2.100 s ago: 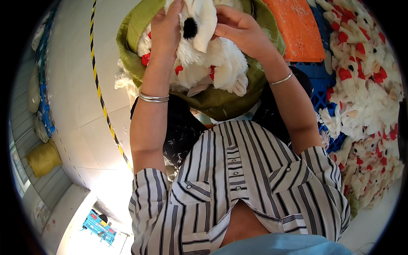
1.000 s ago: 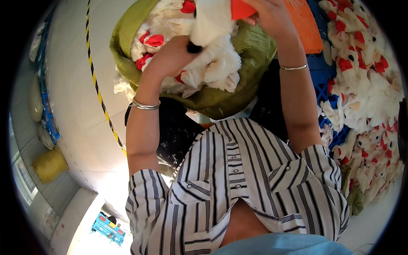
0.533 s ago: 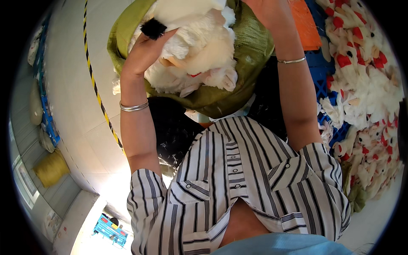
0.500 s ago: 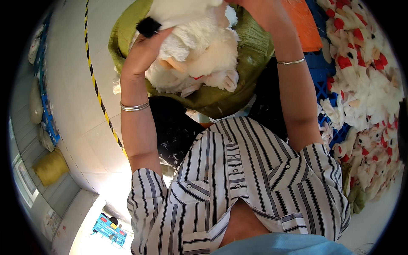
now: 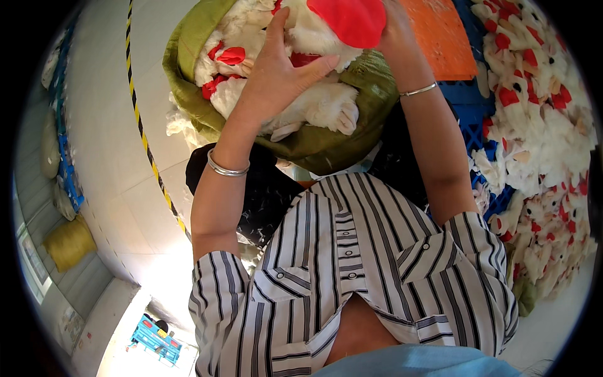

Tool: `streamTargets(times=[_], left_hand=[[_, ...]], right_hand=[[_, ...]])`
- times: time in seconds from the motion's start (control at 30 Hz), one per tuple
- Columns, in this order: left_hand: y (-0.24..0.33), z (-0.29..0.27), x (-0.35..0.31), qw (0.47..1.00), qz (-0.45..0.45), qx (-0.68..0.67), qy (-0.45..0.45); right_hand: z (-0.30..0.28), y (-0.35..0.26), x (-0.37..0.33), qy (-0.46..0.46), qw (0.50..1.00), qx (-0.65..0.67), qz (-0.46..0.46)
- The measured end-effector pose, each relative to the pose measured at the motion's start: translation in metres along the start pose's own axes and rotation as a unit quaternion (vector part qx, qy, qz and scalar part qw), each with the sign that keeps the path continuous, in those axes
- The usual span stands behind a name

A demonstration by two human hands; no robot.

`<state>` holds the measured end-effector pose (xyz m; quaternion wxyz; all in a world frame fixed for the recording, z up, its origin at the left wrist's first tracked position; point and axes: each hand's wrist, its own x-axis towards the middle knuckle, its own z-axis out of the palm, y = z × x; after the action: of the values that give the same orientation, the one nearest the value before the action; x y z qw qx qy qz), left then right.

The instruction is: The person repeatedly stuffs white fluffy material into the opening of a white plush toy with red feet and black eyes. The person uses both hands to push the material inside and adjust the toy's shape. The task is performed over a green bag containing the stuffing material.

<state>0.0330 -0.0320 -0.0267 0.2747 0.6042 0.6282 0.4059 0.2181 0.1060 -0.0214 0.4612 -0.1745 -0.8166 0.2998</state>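
A white plush toy skin point(image 5: 323, 31) with a large red patch hangs at the top of the view, over an olive-green sack point(image 5: 314, 154). The edge beside the red patch is gripped by my right hand point(image 5: 394, 28), whose fingertips are partly hidden. My left hand point(image 5: 279, 81) is open, thumb and fingers spread apart, just below and left of that skin. Beneath it, several fluffy white plush pieces point(image 5: 320, 100) with red parts fill the sack. Whether my left thumb touches the held skin, I cannot tell.
A big heap of white and red plush pieces point(image 5: 534, 144) lies at the right, by a blue crate point(image 5: 471, 119). An orange board point(image 5: 440, 38) sits at the upper right. Yellow-black striped tape point(image 5: 139, 119) runs along the floor at left, with a yellow roll point(image 5: 69, 243) beyond.
The plush skin in my hands has turned, its red patch now showing instead of the black tuft. My left hand has let go and moved right, with its fingers spread.
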Motion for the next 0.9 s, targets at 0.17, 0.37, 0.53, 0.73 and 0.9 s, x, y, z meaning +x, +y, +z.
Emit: streamTargets(times=[0.17,0.37,0.53,0.73,0.9], left_hand=[[0.026,-0.002,0.014,0.997,-0.035,0.056,0.042],[-0.018,-0.040,0.014,0.998,0.014,-0.011,0.056],[-0.025,-0.082,0.020,0.987,-0.013,0.036,0.155],[-0.004,-0.089,0.028,0.986,-0.159,-0.059,0.008],[-0.031,-0.059,0.022,0.995,-0.041,0.076,-0.052]], right_hand=[[0.027,0.001,-0.011,-0.056,0.980,-0.169,0.094],[0.052,-0.018,-0.008,-0.270,0.900,-0.004,0.344],[0.049,-0.021,-0.010,-0.228,0.931,-0.015,0.285],[0.013,-0.001,-0.001,-0.060,0.897,0.294,0.325],[0.013,-0.005,0.001,0.055,0.839,0.366,0.399]])
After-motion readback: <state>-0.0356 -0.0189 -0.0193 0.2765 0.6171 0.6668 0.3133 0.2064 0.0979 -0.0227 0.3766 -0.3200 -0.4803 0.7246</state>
